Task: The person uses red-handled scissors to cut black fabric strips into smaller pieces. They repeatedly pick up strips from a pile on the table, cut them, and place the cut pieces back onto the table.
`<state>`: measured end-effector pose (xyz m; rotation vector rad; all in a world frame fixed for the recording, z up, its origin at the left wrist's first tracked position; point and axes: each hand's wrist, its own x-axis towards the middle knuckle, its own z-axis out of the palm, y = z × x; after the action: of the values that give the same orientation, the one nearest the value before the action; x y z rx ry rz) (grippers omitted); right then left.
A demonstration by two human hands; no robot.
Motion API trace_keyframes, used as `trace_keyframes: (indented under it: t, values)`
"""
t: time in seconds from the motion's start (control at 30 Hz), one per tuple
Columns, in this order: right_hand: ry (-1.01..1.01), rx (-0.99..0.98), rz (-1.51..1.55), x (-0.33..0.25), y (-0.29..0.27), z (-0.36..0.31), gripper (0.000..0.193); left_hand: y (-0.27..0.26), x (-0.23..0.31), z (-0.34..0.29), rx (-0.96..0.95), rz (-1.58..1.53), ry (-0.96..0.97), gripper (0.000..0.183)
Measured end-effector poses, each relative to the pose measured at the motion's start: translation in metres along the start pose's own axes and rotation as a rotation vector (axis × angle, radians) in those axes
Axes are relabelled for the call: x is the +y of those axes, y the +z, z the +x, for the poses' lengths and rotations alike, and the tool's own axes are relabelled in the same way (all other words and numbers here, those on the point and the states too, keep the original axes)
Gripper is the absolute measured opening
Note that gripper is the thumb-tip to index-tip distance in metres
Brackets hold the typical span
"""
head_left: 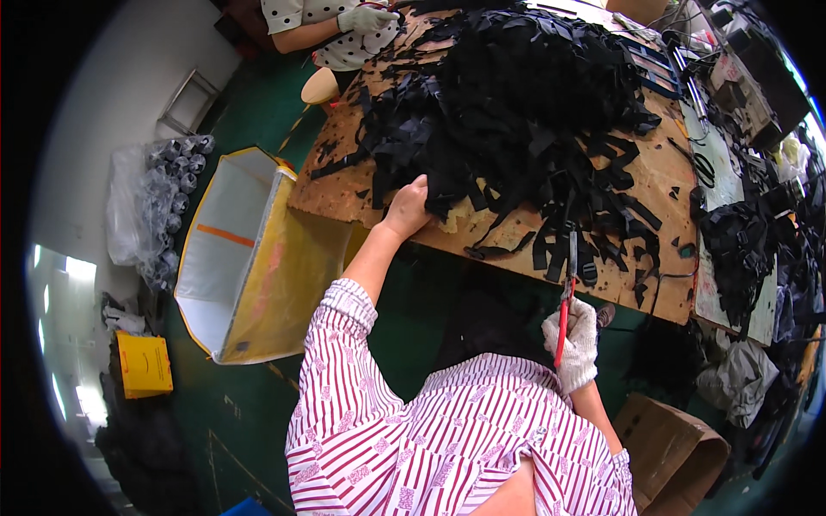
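Note:
A large heap of black straps and fabric pieces (525, 103) covers much of the wooden table (344, 189). My bare left hand (408, 207) is at the heap's near left edge, closed on a black fabric piece, its fingers partly hidden. My right hand (571, 342), in a white knit glove, is wrapped round a red-handled tool (564, 320) near the table's front edge. The tool's narrow grey metal end points up at loose black strap ends (594, 245); whether it is scissors or another cutter I cannot tell.
A yellow-edged bag bin (280, 284) stands left of the table. Across the far left corner a person with a gloved hand (367, 19) works. Black scissors (703, 169) lie at the right. A cardboard box (671, 447) and a yellow box (144, 365) are on the floor.

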<state>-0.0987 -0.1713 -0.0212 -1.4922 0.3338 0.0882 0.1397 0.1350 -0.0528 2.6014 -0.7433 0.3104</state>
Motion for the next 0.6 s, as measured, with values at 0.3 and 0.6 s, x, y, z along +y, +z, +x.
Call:
trace_keyframes:
  t: [0.3,0.6]
  values:
    - [0.01,0.008,-0.011,-0.004,-0.002,-0.004,0.046,-0.093,0.014,-0.012,0.639,-0.899,-0.607,0.021]
    - [0.027,-0.057,0.018,-0.007,0.005,-0.008,0.048,-0.155,0.091,-0.04,0.567,-1.358,-0.059,0.02]
